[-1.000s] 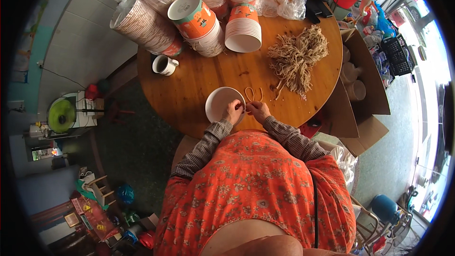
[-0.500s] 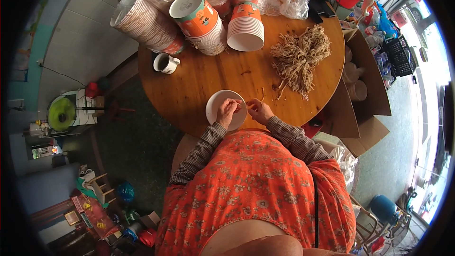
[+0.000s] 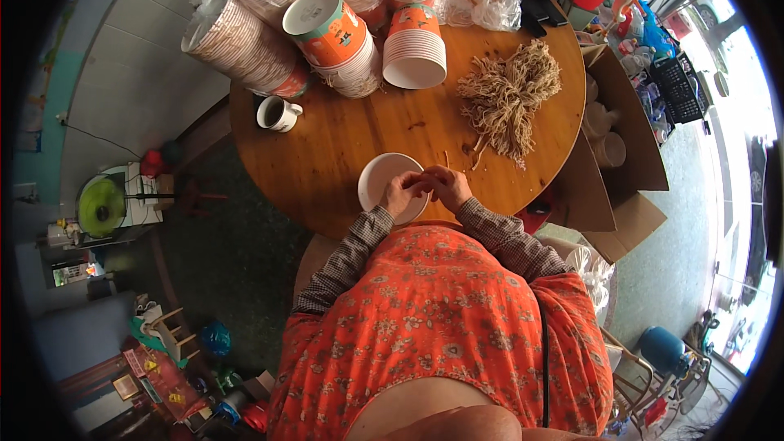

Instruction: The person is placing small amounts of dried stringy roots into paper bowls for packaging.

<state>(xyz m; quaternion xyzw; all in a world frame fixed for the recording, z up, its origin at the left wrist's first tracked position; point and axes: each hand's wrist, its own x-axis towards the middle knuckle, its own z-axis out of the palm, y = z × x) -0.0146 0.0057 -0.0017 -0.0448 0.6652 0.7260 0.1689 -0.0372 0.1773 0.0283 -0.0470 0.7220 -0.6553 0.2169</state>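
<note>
A round white tub stands at the near edge of the wooden table, its pale inside facing up. My left hand is over the tub's right side with its fingers pinched; what is in them is hidden. Against it, fingertips meeting, is my right hand, closed on a thin tan cord whose loose end sticks up past the fingers. To the far right on the table lies a tangled heap of similar tan cords.
Stacks of paper tubs fill the table's far left, with a mug of dark liquid before them. Crumpled clear plastic lies behind. An opened cardboard box holding tubs stands against the table's right side.
My hands have come together, the right moving left until the fingertips meet. The cord's loose end now stands straighter and shows less. The whole view has shifted slightly.
</note>
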